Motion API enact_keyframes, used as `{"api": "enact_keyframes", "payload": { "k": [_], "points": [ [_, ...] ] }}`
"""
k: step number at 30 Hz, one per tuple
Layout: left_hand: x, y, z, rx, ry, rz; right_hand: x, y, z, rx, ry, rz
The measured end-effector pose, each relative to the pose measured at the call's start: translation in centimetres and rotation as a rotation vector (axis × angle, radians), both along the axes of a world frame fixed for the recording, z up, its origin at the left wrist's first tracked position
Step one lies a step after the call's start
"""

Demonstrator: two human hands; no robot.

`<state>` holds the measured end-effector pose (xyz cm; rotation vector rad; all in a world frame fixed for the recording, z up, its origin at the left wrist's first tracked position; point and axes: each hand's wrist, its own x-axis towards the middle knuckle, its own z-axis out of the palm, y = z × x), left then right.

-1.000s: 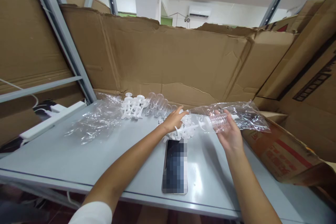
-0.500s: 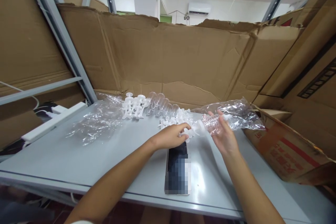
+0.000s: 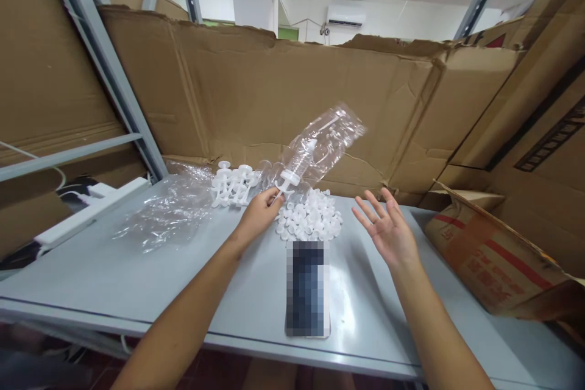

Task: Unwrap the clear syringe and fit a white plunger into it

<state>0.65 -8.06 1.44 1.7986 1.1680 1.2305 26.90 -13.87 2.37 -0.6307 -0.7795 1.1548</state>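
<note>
My left hand (image 3: 261,214) grips the white handle end of a clear plastic syringe-like tube (image 3: 297,166), which is tilted up to the right. A clear plastic bag (image 3: 336,134) surrounds the tube and extends past its white tip. My right hand (image 3: 388,231) is raised with its palm up and fingers spread, holding nothing. Below the tube lies a pile of small white caps (image 3: 311,217). White plungers (image 3: 233,184) are heaped left of my left hand, beside clear barrels (image 3: 267,172) partly hidden behind the bag.
A phone-like device (image 3: 307,289), its screen pixelated, lies on the grey table (image 3: 228,298). Crumpled clear plastic (image 3: 171,210) and a white power strip (image 3: 94,213) are at left. An open cardboard box (image 3: 493,262) stands at right; a cardboard wall (image 3: 297,91) rises behind.
My left hand has moved left and up with the tube, and the bag has swung up off the table's right side. My right hand has let go of them and opened.
</note>
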Motion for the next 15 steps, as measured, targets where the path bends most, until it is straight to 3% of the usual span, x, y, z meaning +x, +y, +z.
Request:
{"api": "enact_keyframes", "payload": {
  "k": [7, 12, 15],
  "points": [
    [1.2, -1.9, 0.3, 0.057, 0.157, -0.120, -1.2, 0.0, -0.6, -0.092, -0.018, 0.095],
    [1.7, -2.9, 0.9, -0.002, 0.187, -0.411, -0.7, 0.5, -1.0, -0.142, 0.031, 0.039],
    [1.7, -3.2, 1.2, -0.041, 0.180, -0.516, -0.2, 1.0, -1.2, -0.163, 0.089, 0.037]
  ]
}}
